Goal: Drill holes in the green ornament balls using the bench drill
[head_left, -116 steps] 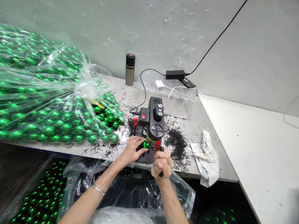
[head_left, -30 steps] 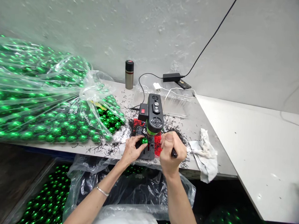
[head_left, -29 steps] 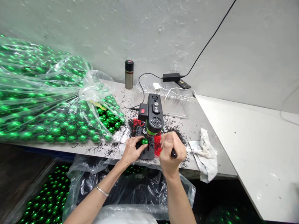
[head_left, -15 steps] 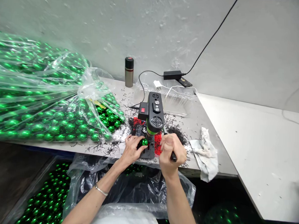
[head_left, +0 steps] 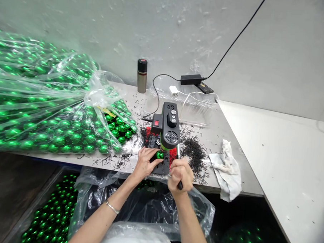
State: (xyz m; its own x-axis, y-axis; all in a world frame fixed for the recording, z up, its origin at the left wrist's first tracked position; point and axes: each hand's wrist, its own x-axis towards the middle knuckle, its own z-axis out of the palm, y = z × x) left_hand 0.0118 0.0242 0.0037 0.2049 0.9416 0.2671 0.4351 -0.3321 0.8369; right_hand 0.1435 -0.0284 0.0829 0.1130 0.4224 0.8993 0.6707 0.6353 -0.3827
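Note:
A shiny green ball (head_left: 160,154) sits under the head of a black bench press machine (head_left: 171,123). The thumb and fingers of my left hand (head_left: 145,161) grip it from the left side, over the machine's dark base plate (head_left: 162,167). My right hand (head_left: 181,176) is wrapped round the machine's black-handled lever (head_left: 180,185), with the grip end poking out below the fist. Where the machine's head meets the ball is partly hidden by the head itself.
A clear bag of green balls (head_left: 51,131) fills the left of the table. Black scraps (head_left: 194,153) lie around the machine. A white cloth (head_left: 226,171), a flask (head_left: 141,76) and a power adapter (head_left: 190,79) rest nearby. A plastic-lined container (head_left: 115,202) stands below the edge.
My right hand has pulled the lever down and toward me. My left hand still holds the ball under the machine's head. The whole view has shifted slightly.

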